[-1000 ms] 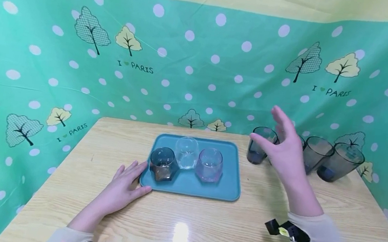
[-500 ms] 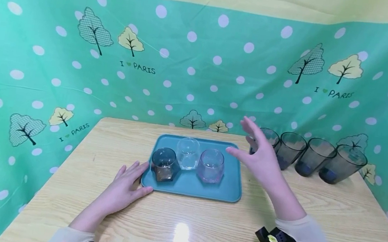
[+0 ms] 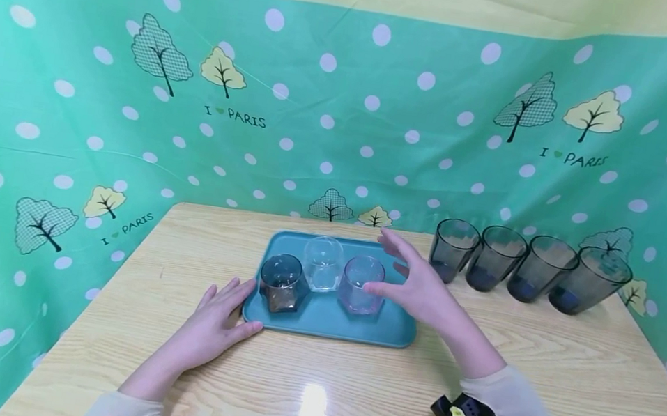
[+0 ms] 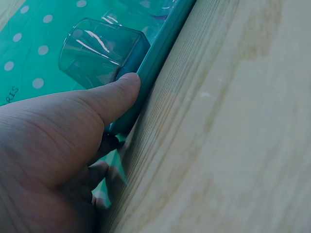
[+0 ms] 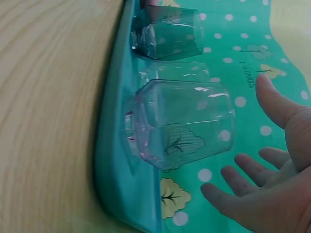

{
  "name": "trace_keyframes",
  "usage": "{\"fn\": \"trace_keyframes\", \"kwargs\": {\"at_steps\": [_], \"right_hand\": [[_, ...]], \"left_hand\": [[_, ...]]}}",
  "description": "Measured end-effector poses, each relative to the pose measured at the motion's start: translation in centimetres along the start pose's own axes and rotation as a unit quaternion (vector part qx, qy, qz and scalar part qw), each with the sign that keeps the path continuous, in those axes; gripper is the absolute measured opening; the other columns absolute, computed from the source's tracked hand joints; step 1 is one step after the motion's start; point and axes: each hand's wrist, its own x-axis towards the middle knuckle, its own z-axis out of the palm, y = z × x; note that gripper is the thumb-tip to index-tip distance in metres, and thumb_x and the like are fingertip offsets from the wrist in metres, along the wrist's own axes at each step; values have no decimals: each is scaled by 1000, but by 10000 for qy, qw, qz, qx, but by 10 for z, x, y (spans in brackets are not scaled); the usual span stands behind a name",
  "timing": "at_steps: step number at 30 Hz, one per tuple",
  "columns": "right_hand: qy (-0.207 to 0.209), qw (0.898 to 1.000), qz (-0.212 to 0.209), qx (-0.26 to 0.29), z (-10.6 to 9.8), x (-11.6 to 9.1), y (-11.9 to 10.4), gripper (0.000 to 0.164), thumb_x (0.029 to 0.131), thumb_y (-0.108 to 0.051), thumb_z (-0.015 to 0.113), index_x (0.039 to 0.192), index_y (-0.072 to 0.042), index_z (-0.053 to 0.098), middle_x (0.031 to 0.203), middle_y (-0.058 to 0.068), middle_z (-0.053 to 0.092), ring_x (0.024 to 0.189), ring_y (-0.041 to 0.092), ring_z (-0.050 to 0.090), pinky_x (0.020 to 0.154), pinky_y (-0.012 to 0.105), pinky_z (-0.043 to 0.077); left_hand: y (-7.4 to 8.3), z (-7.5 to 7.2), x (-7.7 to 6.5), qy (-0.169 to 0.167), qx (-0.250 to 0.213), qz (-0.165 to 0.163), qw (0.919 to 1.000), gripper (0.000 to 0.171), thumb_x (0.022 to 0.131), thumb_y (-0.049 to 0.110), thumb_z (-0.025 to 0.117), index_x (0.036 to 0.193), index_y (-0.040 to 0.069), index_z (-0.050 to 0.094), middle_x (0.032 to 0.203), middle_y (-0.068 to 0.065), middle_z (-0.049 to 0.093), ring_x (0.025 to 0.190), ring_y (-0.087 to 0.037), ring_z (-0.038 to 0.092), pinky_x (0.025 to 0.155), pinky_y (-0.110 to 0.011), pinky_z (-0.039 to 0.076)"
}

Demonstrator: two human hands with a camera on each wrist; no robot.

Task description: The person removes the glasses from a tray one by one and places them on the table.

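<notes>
"Beyond the thumb of the right hand (image 3: 420, 293), what stands nearest?"

"A short, pink-tinted, clear glass tumbler with a faceted base (image 3: 354, 302). It stands upright on the right half of the blue rectangular tray with a raised rim (image 3: 318, 323)."

"Is the hand gripping it?"

"No. Thumb and fingers are spread wide, and the right wrist view shows a gap between them and the pink glass. From the head view the thumb merely overlaps its side."

"And the left hand (image 3: 214, 334)?"

"It rests at the tray's near left corner, fingers extended along the left edge, thumb on the near rim. It is spread too, curled round nothing that I can see."

"What else is on the tray?"

"A short smoky-grey glass tumbler with an angular base (image 3: 283, 284), close to the left hand, and a colourless clear glass tumbler (image 3: 323, 263) farther back, between the other two. I cannot tell whether the clear and pink ones touch."

"And past the tray?"

"Four tall, dark grey glass tumblers (image 3: 496, 261) in a row, at the far right of the light wood-grain table (image 3: 384, 397). Behind them hangs a green cloth with white dots and printed trees (image 3: 370, 125)."
</notes>
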Motion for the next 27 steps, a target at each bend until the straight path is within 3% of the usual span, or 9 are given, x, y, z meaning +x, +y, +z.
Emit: {"fn": "trace_keyframes", "kwargs": {"at_steps": [6,14,27], "right_hand": [[-314,9993,185,-79,5,1,8,108,93,-20,93,177,-16,26,175,13,39,160,42,36,125,63,39],[-379,9981,370,-322,8,-1,15,108,91,-25,95,176,-20,29,171,12,45,159,40,39,121,66,42],[-480,9982,354,-48,11,3,25,103,92,-19,95,174,-12,33,166,18,51,156,43,41,119,59,49]], "left_hand": [[-1,0,0,-80,-34,-103,9999,87,103,44,79,168,-1,42,170,-20,46,164,-47,27,132,-70,3],[-1,0,0,-103,-58,-121,9999,89,103,45,79,168,-1,41,171,-20,45,164,-47,26,132,-70,3],[-2,0,0,-105,-81,-136,9998,89,103,45,79,169,-1,40,171,-20,44,164,-47,26,132,-69,2]]}}
